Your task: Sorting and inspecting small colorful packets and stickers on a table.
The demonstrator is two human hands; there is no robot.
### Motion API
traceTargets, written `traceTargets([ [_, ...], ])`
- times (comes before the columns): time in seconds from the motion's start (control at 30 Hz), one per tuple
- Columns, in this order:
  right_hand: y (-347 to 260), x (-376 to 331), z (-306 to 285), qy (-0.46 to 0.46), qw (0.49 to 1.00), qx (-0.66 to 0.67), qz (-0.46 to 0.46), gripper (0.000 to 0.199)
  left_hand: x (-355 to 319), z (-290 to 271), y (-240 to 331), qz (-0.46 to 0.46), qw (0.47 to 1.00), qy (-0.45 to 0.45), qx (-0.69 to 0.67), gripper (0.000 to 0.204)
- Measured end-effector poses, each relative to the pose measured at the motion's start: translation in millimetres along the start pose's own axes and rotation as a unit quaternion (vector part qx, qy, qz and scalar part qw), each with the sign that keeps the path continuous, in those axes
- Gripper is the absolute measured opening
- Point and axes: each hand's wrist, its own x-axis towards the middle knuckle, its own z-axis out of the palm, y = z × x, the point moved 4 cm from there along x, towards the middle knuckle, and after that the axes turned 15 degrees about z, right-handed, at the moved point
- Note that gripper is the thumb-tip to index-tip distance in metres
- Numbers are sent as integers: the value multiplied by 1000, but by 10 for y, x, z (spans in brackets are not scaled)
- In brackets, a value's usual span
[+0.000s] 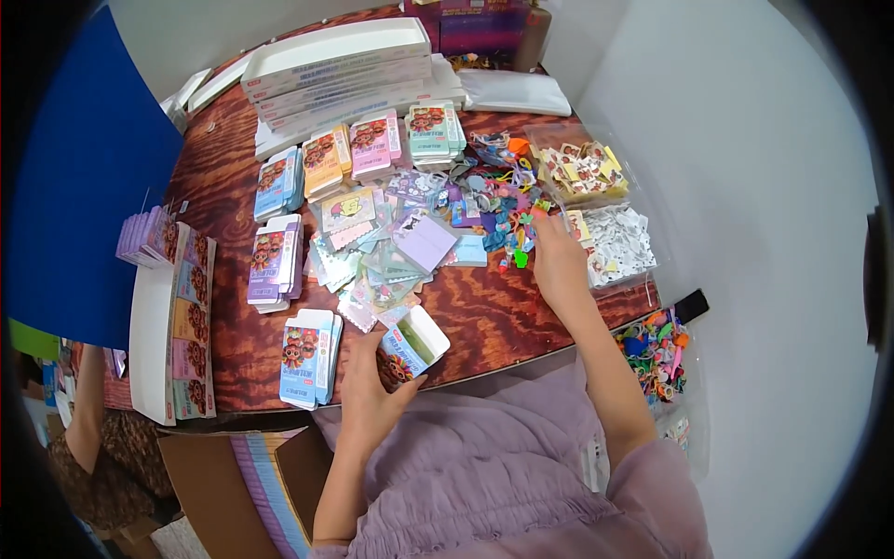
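Observation:
My left hand (370,387) holds a small open cardboard box (413,343) with a cartoon print, its flap up, at the near edge of the wooden table (484,312). My right hand (557,261) reaches forward to a heap of small colourful charms (498,200), and its fingertips pinch at the heap's right side. What the fingers grip is too small to tell. Between the hands lies a spread of little cards and sticker packets (382,252).
Stacks of flat printed boxes (307,359) lie left and centre. White trays (340,65) are piled at the back. Clear tubs of stickers (596,200) stand right of the heap. A bag of colourful pieces (656,352) hangs at the right edge. Another person (93,438) sits at lower left.

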Motion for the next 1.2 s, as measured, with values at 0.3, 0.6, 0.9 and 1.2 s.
traceTargets([
  [0.3, 23, 77, -82, 23, 999, 21, 42, 14, -54, -69, -35, 11, 999, -8, -30, 70],
  [0.6, -103, 165, 308, -166, 977, 134, -2, 24, 17, 86, 97, -12, 997, -13, -71, 72],
  [0.9, -362, 80, -88, -134, 959, 248, 29, 6, -77, 102, 37, -73, 989, -5, -131, 72],
  [1.2, -901, -582, -439, -266, 914, 183, -246, 20, 89, 317, 83, -46, 973, -96, -205, 69],
])
